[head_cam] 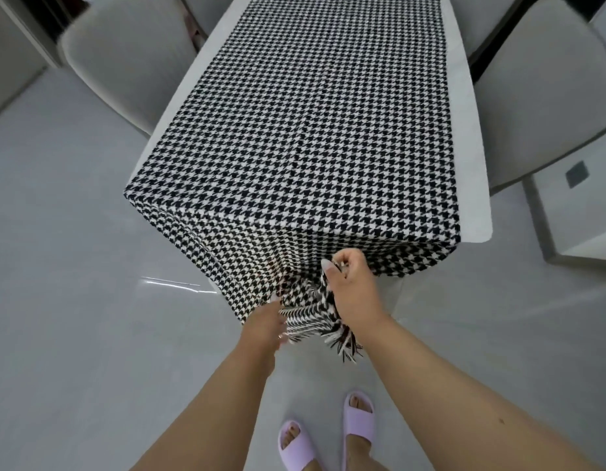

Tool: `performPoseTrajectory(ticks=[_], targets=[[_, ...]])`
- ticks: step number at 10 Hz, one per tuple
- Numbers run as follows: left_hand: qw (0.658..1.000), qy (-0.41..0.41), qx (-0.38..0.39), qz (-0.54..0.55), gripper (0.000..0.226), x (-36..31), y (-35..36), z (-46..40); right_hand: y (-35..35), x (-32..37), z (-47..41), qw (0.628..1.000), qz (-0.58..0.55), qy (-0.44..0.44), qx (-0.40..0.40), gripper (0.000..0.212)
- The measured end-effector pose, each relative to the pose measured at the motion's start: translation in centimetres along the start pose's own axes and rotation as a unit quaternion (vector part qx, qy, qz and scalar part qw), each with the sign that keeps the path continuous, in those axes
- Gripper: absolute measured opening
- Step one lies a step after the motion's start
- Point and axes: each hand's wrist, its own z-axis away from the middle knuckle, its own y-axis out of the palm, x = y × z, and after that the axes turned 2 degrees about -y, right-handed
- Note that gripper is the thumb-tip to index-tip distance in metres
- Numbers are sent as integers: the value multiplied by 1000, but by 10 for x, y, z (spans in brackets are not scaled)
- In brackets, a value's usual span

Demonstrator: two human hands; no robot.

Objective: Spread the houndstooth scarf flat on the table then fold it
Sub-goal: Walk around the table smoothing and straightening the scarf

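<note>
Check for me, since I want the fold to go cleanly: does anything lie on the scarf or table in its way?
Nothing visible does. The scarf lies bare along the table; both hands already grip its hanging end.

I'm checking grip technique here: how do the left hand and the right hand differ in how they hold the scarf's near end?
The right hand sits higher, just below the table edge, fist curled round bunched scarf fabric; the left hand is lower. The right hand's thumb points up and shows clearly, while the left hand's fingers are partly hidden behind the cloth. Both grip the hanging fringed end.
</note>
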Motion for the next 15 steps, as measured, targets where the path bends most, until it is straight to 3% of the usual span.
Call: performPoseTrajectory(ticks=[2,3,5,6,7,8,10,11,12,13,14,15], targets=[[980,-152,37,124,49,40,-5,14,-13,50,4,997,-43,12,61,32],[960,-184,63,204,54,47,2,18,-18,65,5,995,-58,7,83,21],[881,-204,117,410,63,38,17,9,-32,84,11,991,-93,38,86,28],[870,-171,149,438,47,22,30,22,-44,94,15,981,-162,57,89,29],[872,-149,121,451,38,8,40,27,-55,100,15,978,-180,62,80,24],[876,-116,42,466,29,-1,30,18,-65,95,6,975,-199,84,59,22],[917,28,-18,398,20,-17,-19,27,-87,76,-12,976,-155,120,94,5],[857,28,-62,511,34,-24,-40,17,-93,72,-14,978,-124,120,117,16],[881,54,-93,461,21,-40,-47,20,-95,71,-14,984,-80,121,105,25],[910,116,-69,392,14,-68,-51,31,-97,74,-16,989,-65,103,83,29],[924,174,-124,317,21,-98,-44,43,-104,83,-22,990,-89,100,39,26],[933,280,-108,199,15,-142,-29,77,-116,93,-26,987,-121,109,11,19]])
